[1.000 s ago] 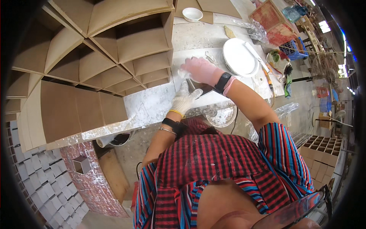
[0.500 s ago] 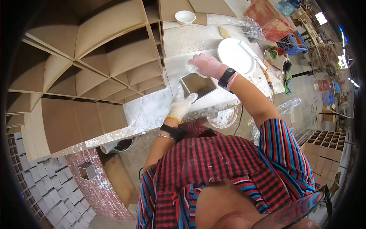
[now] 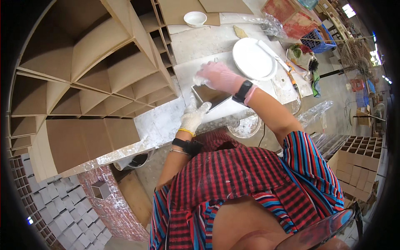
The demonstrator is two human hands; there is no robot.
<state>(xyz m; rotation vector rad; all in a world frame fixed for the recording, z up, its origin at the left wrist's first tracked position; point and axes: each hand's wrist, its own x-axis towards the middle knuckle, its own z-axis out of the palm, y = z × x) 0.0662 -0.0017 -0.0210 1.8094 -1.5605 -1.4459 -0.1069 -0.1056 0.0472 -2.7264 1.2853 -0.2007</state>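
A small open-topped box, brown inside with pale rims, lies on a white sheet on the worktable. My left hand, in a white glove, grips the box at its near left side, thumb along the near edge. Over the box's far edge bends my right hand in a pink glove, fingers closed round a crumpled whitish wad. The wad touches the far left rim; cloth or plastic, I cannot tell. To the right of that hand is a round white dish with a pale flat stick across its rim.
Tall stacks of brown compartment boxes crowd the table's left side. A white bowl stands at the back, near crumpled clear plastic. An orange-handled tool with a cord lies at right. Below the edge sits a round whitish-stained container.
My right hand has moved slightly left and nearer, with the wad over the box's far left rim. The box appears tilted more, and the whole view has shifted a little.
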